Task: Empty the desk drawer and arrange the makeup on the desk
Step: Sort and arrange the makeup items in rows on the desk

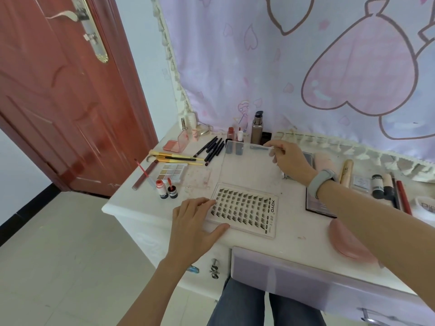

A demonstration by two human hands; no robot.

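Two hands: left [195,222] steadies lash tray [244,211], right [288,158] lifts clear lid [249,165].

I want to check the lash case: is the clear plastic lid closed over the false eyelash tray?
No, the clear plastic lid stands raised open, its far edge pinched by the right hand, leaving the false eyelash tray uncovered.

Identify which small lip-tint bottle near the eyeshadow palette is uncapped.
The right-hand, dark red bottle: its neck is bare, while the coral bottle beside it wears its cap.
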